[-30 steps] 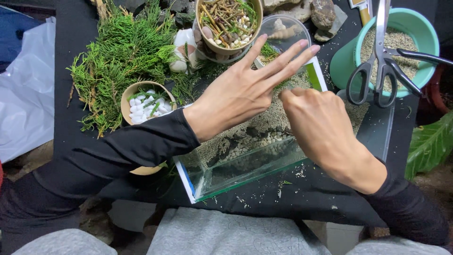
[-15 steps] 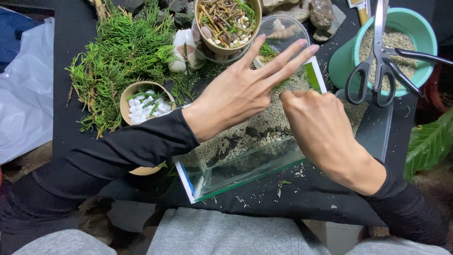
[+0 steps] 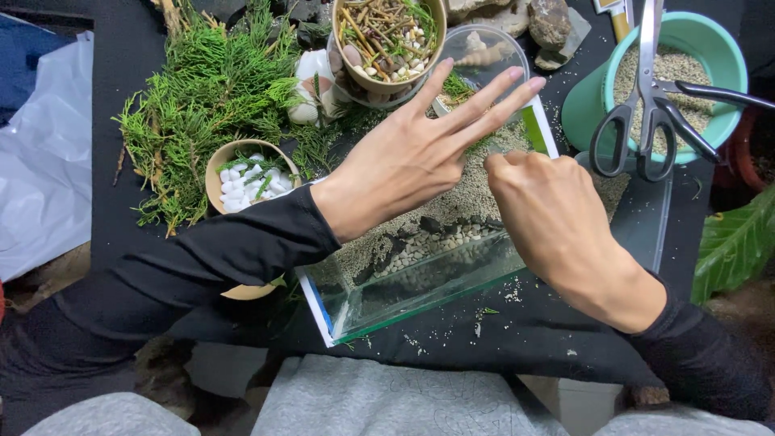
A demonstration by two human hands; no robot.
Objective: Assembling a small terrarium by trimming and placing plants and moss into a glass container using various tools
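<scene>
Centrally, a glass tank [image 3: 420, 278] sits mid-frame on a black table [image 3: 565, 339], tilted w/ its near wall toward the viewer, so the layers show through: pale pebbles [image 3: 432, 242] and dark stones at the bottom, sand [image 3: 476, 190] above. Both hands work over the sand. Left hand [image 3: 412, 161] is flat and open, fingers [image 3: 484, 97] splayed toward upper right, holding nothing; it hovers over or rests on the sand, prob. to keep out of the way or steady the surface — contact can't be told. Right hand [image 3: 557, 218] is curled, fingertips bunched down at the sand near the tank's far end; whether it pinches anything is hidden by the knuckles.

Outward: supplies are ringed w/in reach. Small bowl of white stones [image 3: 242, 178] left of the tank, green cuttings [image 3: 210, 81] upper left, a bowl of twigs [image 3: 387, 36] at top centre, rocks [image 3: 549, 20] beside it. Upper right, scissors [image 3: 646, 105] lie across a teal tub [image 3: 702, 56] of grit, parked off the table. White plastic sheet [image 3: 40, 186] at the left edge, a leaf [image 3: 739, 242] at the right.
</scene>
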